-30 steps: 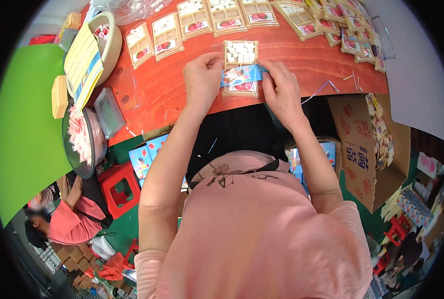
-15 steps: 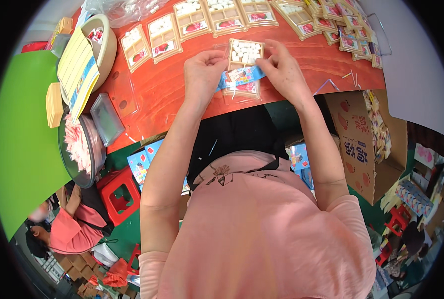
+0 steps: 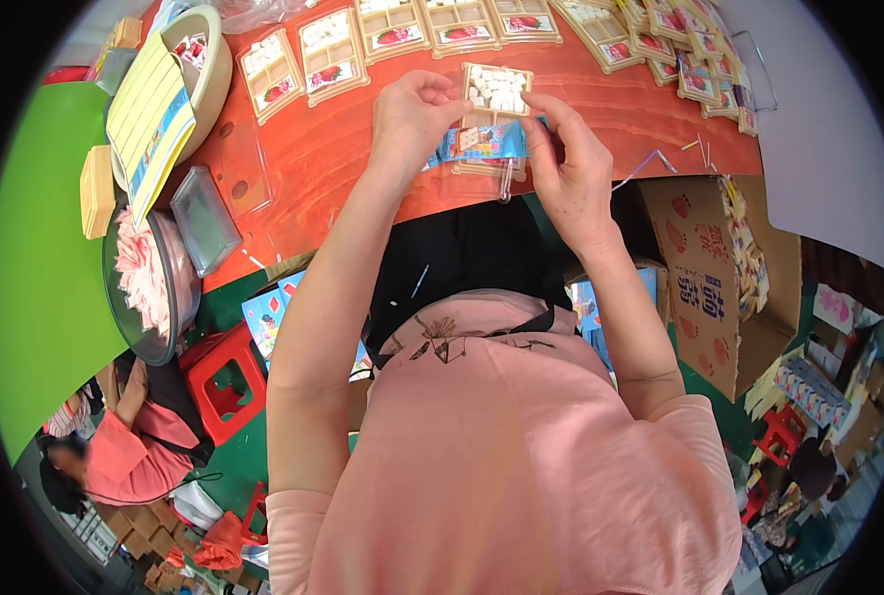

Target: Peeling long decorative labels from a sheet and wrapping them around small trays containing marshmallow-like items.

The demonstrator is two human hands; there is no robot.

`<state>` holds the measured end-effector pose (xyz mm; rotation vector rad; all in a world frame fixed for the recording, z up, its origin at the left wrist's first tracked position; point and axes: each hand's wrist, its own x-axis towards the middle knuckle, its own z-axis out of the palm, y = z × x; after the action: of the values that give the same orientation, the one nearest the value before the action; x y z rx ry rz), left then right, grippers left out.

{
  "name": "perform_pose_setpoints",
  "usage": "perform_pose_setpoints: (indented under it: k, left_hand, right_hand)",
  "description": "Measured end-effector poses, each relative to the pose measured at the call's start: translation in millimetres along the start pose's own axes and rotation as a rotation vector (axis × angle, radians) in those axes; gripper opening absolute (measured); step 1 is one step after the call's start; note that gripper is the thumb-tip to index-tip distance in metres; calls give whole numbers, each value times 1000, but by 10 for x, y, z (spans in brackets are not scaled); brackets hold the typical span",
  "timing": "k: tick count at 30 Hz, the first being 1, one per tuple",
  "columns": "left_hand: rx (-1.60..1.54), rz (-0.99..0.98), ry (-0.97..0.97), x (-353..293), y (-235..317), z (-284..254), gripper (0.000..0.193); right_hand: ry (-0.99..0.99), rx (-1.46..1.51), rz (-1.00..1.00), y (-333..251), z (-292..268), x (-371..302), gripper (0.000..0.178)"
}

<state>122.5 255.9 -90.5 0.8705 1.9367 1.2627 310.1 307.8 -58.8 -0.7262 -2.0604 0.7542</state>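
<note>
Both hands and the tan rectangular tray (image 3: 499, 114) have shifted slightly between twelve and one o'clock since a second ago. Small white pieces (image 3: 498, 89) fill the tray's far compartment. Its long axis runs roughly twelve to six over the red wood-grained worktop (image 3: 323, 159), while a thin blue printed band (image 3: 486, 143) crosses its near half, nine to three. From the left hand (image 3: 414, 111), fingers bunched at the rim, the tray lies at three o'clock; from the right hand (image 3: 573, 167), index finger and thumb apart at the opposite edge, toward ten. Neither hand is clearly nearer; whether either clamps, I cannot tell.
</note>
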Motion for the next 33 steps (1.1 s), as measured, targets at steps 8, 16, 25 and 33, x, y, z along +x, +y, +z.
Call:
perform_pose_setpoints:
  k: [8,16,25,33]
  left_hand:
    - [-250,-163,-133,8,139,-295,55]
    - [-664,-166,-363,-62,14,-636,52]
    - [-836,-204,-221,-236,-88,-549,43]
    - [-1210,-402,-373,-913,105,-29,91]
  right_hand:
    - [6,41,-152,-277,25,130,25]
    - [61,13,-370,-791,-30,416,26]
    - [126,665,129,-463,-289,538,25]
    - [250,1143,397,-328,-429,552,31]
